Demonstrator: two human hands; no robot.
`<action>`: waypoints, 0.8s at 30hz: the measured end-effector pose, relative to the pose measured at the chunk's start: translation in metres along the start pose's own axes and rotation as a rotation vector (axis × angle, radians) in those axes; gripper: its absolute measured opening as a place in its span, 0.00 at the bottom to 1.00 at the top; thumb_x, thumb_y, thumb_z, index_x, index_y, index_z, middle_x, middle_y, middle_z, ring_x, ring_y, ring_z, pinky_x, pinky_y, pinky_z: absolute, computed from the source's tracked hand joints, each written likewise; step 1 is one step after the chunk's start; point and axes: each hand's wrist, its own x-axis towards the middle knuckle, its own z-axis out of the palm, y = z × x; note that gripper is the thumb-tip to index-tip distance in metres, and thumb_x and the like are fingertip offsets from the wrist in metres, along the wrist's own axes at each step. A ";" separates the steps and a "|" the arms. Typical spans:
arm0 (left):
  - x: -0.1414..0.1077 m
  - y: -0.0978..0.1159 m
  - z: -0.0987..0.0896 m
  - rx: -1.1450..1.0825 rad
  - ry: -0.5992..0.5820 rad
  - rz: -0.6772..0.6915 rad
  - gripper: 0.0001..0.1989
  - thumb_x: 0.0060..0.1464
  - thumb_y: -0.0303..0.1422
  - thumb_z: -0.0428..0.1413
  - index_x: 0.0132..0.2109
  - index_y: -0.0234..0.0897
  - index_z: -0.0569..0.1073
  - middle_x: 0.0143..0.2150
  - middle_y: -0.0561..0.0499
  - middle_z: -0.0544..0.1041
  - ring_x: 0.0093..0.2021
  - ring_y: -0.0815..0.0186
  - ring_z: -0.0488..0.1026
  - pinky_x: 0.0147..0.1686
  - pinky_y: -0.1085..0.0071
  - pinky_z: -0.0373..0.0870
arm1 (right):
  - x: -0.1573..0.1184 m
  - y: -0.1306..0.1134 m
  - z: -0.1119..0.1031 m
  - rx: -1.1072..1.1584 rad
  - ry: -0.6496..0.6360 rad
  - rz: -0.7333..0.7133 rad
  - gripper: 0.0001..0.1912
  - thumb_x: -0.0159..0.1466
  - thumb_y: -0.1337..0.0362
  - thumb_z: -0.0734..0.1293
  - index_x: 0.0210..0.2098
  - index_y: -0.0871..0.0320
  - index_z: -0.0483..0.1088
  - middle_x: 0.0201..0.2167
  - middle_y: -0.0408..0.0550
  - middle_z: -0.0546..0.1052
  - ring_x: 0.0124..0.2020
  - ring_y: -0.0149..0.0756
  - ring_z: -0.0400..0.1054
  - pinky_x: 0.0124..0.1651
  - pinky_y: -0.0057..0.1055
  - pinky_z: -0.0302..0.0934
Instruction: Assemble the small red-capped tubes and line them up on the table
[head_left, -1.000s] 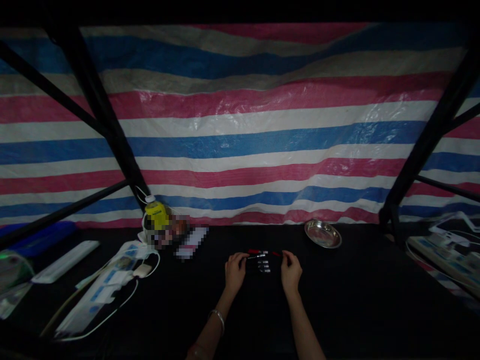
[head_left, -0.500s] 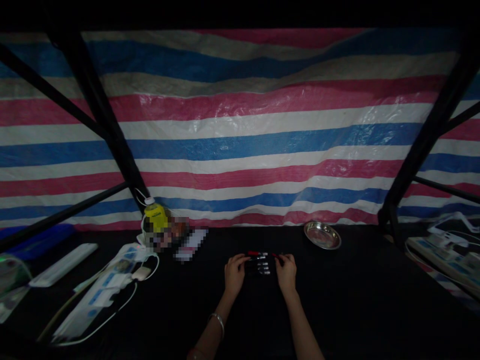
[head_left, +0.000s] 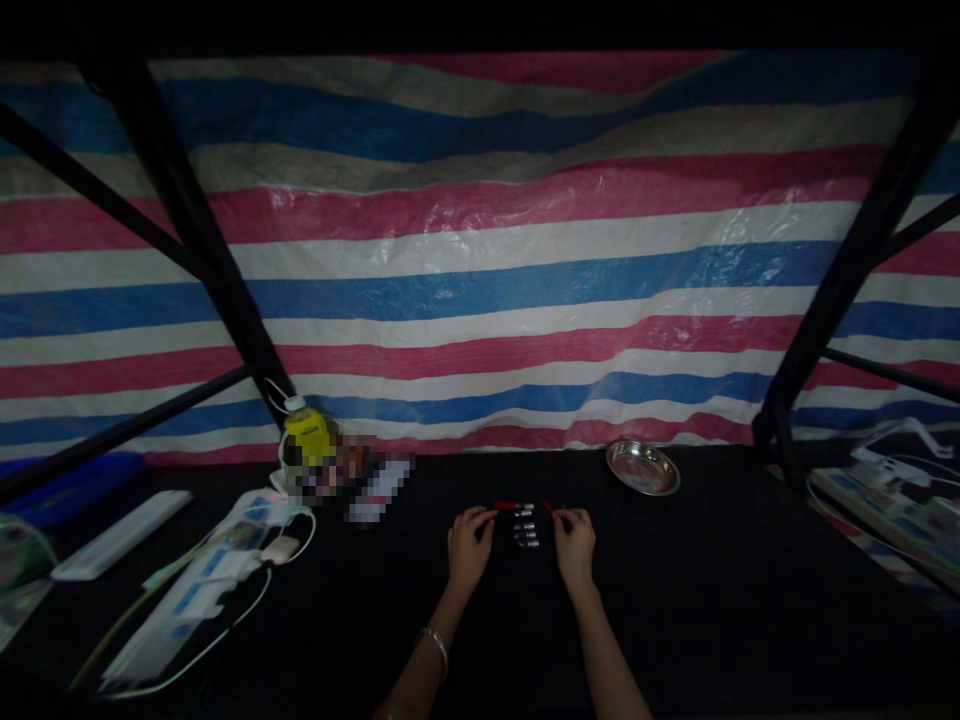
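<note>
Several small dark pieces with silvery ends (head_left: 526,526) lie in a column on the black table, and a red one with a silvery end (head_left: 513,506) is at the far end. Just left of the column is my left hand (head_left: 470,548), its fingers pinched at the left end of one dark piece. On the right side, my right hand (head_left: 574,545) pinches a small red piece (head_left: 548,508) between thumb and fingertips, a short distance from the column. The far tips of both hands' fingers are dim and small in view.
A round metal dish (head_left: 643,467) stands at the back right. Toward the back left are a yellow bottle (head_left: 309,434) and a pixelated pale item (head_left: 380,490). Power strips with cables (head_left: 196,600) lie at the left, others (head_left: 892,515) at the right. Black frame posts flank the striped sheet.
The red piece in my right hand has tilted and shifted slightly left. My left hand stays at the column. The whole view has moved a little.
</note>
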 end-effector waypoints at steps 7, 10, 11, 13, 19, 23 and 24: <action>0.002 -0.002 0.002 -0.006 0.017 -0.028 0.10 0.55 0.36 0.50 0.39 0.43 0.76 0.44 0.51 0.74 0.45 0.62 0.70 0.46 0.62 0.65 | -0.002 -0.004 -0.003 0.087 -0.021 -0.006 0.13 0.59 0.59 0.62 0.30 0.58 0.75 0.32 0.51 0.72 0.35 0.40 0.69 0.40 0.34 0.63; 0.002 -0.001 0.002 -0.015 0.020 -0.030 0.11 0.56 0.36 0.49 0.39 0.43 0.75 0.43 0.50 0.74 0.45 0.62 0.70 0.46 0.62 0.65 | -0.003 -0.006 -0.003 0.112 -0.013 -0.019 0.12 0.59 0.58 0.62 0.30 0.57 0.75 0.31 0.50 0.72 0.34 0.40 0.69 0.38 0.34 0.63; 0.002 -0.001 0.002 -0.016 0.020 -0.028 0.11 0.56 0.35 0.49 0.40 0.43 0.75 0.43 0.50 0.74 0.45 0.62 0.70 0.46 0.62 0.65 | -0.003 -0.007 -0.003 0.121 -0.007 -0.023 0.13 0.59 0.57 0.62 0.29 0.57 0.75 0.31 0.50 0.72 0.34 0.40 0.69 0.38 0.34 0.63; 0.002 -0.001 0.002 -0.015 0.023 -0.026 0.11 0.56 0.35 0.49 0.40 0.43 0.76 0.43 0.50 0.74 0.44 0.62 0.70 0.45 0.61 0.65 | -0.005 -0.009 -0.003 0.137 -0.003 -0.031 0.13 0.59 0.57 0.62 0.29 0.57 0.75 0.31 0.50 0.72 0.34 0.40 0.69 0.38 0.34 0.63; 0.001 0.001 0.001 -0.073 0.145 0.049 0.11 0.56 0.36 0.50 0.40 0.41 0.75 0.41 0.48 0.75 0.43 0.61 0.71 0.44 0.60 0.68 | -0.014 -0.023 0.001 0.208 -0.050 -0.121 0.11 0.61 0.58 0.63 0.32 0.56 0.75 0.32 0.50 0.73 0.36 0.39 0.69 0.40 0.34 0.64; -0.008 0.013 -0.006 -0.088 0.190 0.192 0.13 0.57 0.39 0.49 0.45 0.40 0.73 0.43 0.47 0.74 0.45 0.61 0.70 0.47 0.59 0.67 | -0.025 -0.035 0.006 0.222 -0.102 -0.272 0.08 0.61 0.62 0.63 0.33 0.55 0.74 0.32 0.49 0.73 0.37 0.38 0.67 0.41 0.35 0.63; -0.011 0.017 -0.008 -0.076 0.164 0.234 0.13 0.58 0.38 0.48 0.47 0.40 0.72 0.44 0.46 0.74 0.46 0.61 0.70 0.47 0.59 0.67 | -0.027 -0.038 0.007 0.219 -0.125 -0.313 0.07 0.61 0.63 0.64 0.33 0.54 0.74 0.32 0.48 0.74 0.37 0.37 0.67 0.41 0.35 0.63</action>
